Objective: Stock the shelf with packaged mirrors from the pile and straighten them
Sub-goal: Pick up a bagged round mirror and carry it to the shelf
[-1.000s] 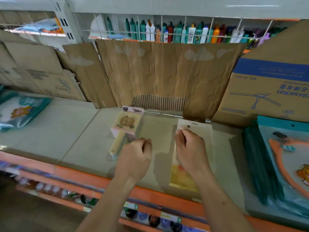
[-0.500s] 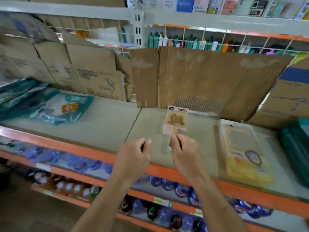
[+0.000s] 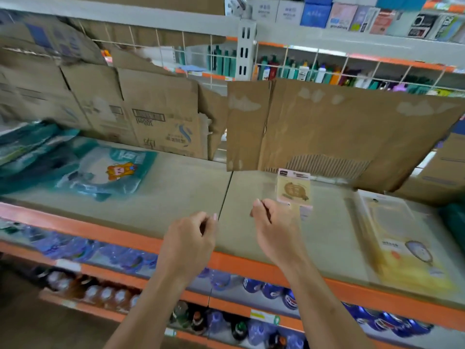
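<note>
A small pink-carded packaged mirror (image 3: 294,189) lies flat on the grey shelf (image 3: 176,197), right of the seam between two boards. My right hand (image 3: 273,231) hovers just left of its lower end, fingers curled, with nothing visible in its grip. My left hand (image 3: 191,241) hangs over the shelf's front edge, also loosely closed and holding nothing. A larger yellow packaged mirror (image 3: 405,250) lies flat at the right, a gap away from the pink one.
Flattened cardboard sheets (image 3: 339,132) lean along the back of the shelf. Teal cartoon packages (image 3: 105,170) lie at the left, with more teal ones at the far right edge. An orange rail (image 3: 113,231) fronts the shelf, with bottles (image 3: 266,288) on the shelves below.
The view has swung left. My right hand left the yellow mirror, pinched the pink mirror's handle, and now sits to its left, off it. My left hand has drawn back.
</note>
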